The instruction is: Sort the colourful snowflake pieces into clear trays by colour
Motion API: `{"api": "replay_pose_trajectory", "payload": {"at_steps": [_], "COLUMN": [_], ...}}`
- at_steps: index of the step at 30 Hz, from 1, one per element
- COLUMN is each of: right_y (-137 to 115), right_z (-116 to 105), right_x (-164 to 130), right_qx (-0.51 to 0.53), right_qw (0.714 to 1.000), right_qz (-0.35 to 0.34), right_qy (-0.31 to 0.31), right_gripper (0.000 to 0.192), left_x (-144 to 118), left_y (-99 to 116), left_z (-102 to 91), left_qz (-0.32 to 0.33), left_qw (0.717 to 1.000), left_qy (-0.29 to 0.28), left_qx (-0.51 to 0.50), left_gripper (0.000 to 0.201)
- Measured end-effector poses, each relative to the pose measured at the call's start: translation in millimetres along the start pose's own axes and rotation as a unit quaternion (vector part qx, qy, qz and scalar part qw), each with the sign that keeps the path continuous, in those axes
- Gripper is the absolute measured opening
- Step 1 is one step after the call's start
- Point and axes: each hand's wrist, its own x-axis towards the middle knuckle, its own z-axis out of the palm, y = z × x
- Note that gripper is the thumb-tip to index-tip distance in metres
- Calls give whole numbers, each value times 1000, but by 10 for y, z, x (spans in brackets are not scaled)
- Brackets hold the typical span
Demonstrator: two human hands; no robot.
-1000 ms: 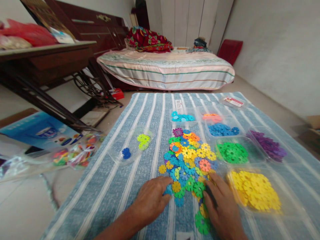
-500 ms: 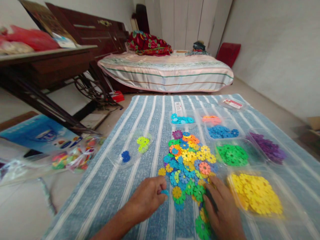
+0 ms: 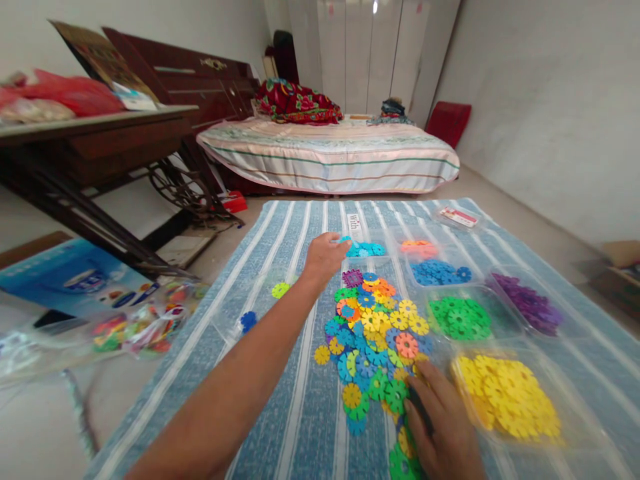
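At the light blue tray (image 3: 367,260) my left hand (image 3: 326,257) reaches in from the left. Its fingers are pinched, with a light blue notched disc (image 3: 345,239) at the tips. More light blue discs lie in that tray. My right hand (image 3: 443,420) rests curled at the lower right of a mixed pile of colourful notched discs (image 3: 375,323). A dark narrow strip (image 3: 421,410) shows between its thumb and fingers; what it is I cannot make out. The right fingertips touch the pile beside a green disc (image 3: 397,396).
Clear trays to the right hold orange discs (image 3: 419,249), blue discs (image 3: 437,272), green discs (image 3: 459,317), purple discs (image 3: 525,303) and yellow discs (image 3: 507,397). Left of the pile, a clear tray holds a lime disc (image 3: 281,290) and dark blue discs (image 3: 248,321). A closed clear box (image 3: 459,217) sits at the back.
My left hand has moved forward from the pile's near left side to the light blue tray, carrying a light blue disc. My right hand has stayed at the pile. The view has tilted slightly upward.
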Motion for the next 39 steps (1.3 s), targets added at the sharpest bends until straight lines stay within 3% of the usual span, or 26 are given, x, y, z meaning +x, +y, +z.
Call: {"api": "replay_pose_trajectory", "payload": {"at_steps": [3,8,9,11,13,15,19,29,39], "right_y": [-19,-41,-44,-48,-52,-56,-59,-60,-58], "right_z": [-17,-51,-57,-68,-77,-84,-91,-95,-87], "right_x": [7,20,22,26,29,31,31,29,22], "right_qx": [7,9,10,14,18,22,25,20,10], "right_qw": [1000,999,999,998,998,998,998,998,998], "right_qz": [16,36,39,43,46,47,47,48,41], "right_qy": [-7,-21,-27,-35,-35,-31,-28,-45,-37], "right_gripper": [28,27,27,28,28,28,30,28,28], "left_x": [-48,-615,-749,-1003,-1224,-1403,-1609,-1664,-1804], "left_y": [-57,-242,-271,-324,-369,-402,-407,-460,-498], "left_z": [8,-99,-124,-165,-184,-181,-139,-145,-111], "left_qz": [18,51,59,90,102,108,100,28,67], "left_qw": [998,975,963,911,874,860,857,906,893], "left_qy": [-32,-178,-220,-333,-376,-371,-353,-344,-332], "left_qx": [50,121,142,225,290,334,363,244,295], "left_gripper": [24,13,14,15,14,14,17,8,11]}}
